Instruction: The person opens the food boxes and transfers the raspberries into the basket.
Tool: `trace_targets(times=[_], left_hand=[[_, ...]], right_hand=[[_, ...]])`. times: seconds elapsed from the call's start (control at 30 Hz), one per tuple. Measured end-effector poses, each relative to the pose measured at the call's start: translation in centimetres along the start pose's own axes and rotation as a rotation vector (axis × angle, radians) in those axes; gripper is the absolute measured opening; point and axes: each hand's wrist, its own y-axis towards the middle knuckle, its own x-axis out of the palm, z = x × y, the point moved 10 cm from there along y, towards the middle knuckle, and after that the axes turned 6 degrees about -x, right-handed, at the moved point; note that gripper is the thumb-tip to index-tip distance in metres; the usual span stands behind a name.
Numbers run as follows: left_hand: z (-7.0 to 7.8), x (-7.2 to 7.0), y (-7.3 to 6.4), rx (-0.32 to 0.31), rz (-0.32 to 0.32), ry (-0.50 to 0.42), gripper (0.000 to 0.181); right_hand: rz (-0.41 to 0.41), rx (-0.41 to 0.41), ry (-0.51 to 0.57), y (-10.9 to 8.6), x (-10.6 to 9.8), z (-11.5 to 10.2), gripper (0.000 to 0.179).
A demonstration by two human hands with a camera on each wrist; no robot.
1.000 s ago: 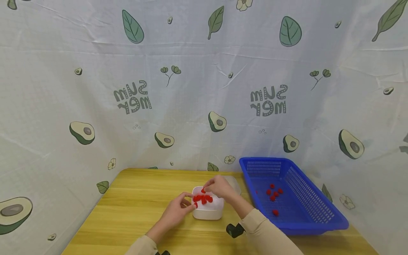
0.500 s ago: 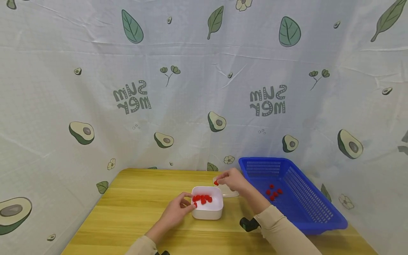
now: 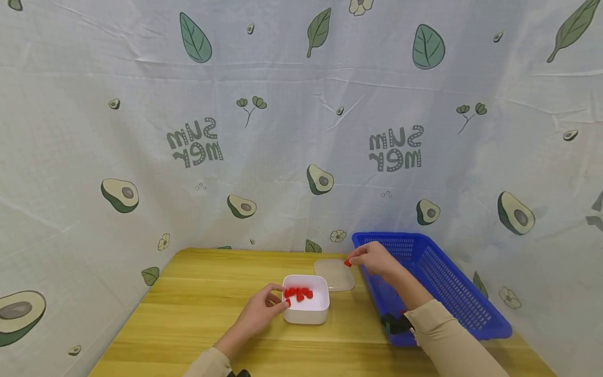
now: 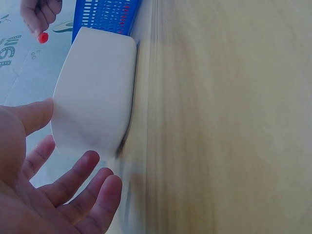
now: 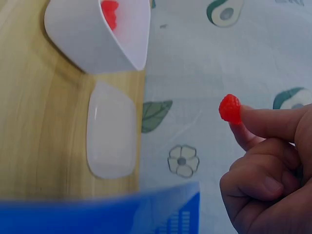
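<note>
Pinched between the thumb and forefinger of my right hand point(image 3: 374, 259) is a red raspberry point(image 5: 229, 109), held up by the left edge of the blue basket point(image 3: 452, 276). My left hand point(image 3: 256, 314) touches the left side of a white open box point(image 3: 306, 316), its thumb and forefinger at the rim, the other fingers loose and spread in the left wrist view. Inside the box lie several raspberries point(image 3: 300, 297), mostly in a row toward the left. The right forearm hides most of the basket's floor.
A translucent lid point(image 3: 333, 276) lies flat on the wooden table point(image 3: 212, 293), behind and right of the box. Behind the table hangs a white curtain point(image 3: 278, 131) printed with avocados and leaves.
My right hand has moved from above the box, over the lid, rightward to the basket's edge, carrying the raspberry. The left hand and the box have stayed in place.
</note>
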Motion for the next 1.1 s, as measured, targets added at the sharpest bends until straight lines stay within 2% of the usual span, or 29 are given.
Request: trace_targets(times=[0.3, 0.43, 0.57, 0.77, 1.1], left_hand=[[0.2, -0.1, 0.0, 0.013, -0.004, 0.001, 0.040], [0.2, -0.1, 0.0, 0.014, -0.006, 0.001, 0.040], [0.1, 0.0, 0.1, 0.016, -0.005, -0.001, 0.040], [0.1, 0.0, 0.1, 0.020, -0.002, 0.001, 0.039], [0.1, 0.0, 0.1, 0.022, -0.001, 0.005, 0.041]], right_hand=[[-0.008, 0.040, -0.022, -0.8, -3.3, 3.0, 0.022], [-0.010, 0.042, 0.007, -0.9, -4.5, 4.3, 0.024], [-0.014, 0.040, -0.013, -1.0, -5.5, 5.4, 0.024], [-0.033, 0.040, -0.021, -0.9, -6.2, 6.9, 0.026], [-0.054, 0.090, -0.047, -1.5, -7.3, 9.4, 0.024]])
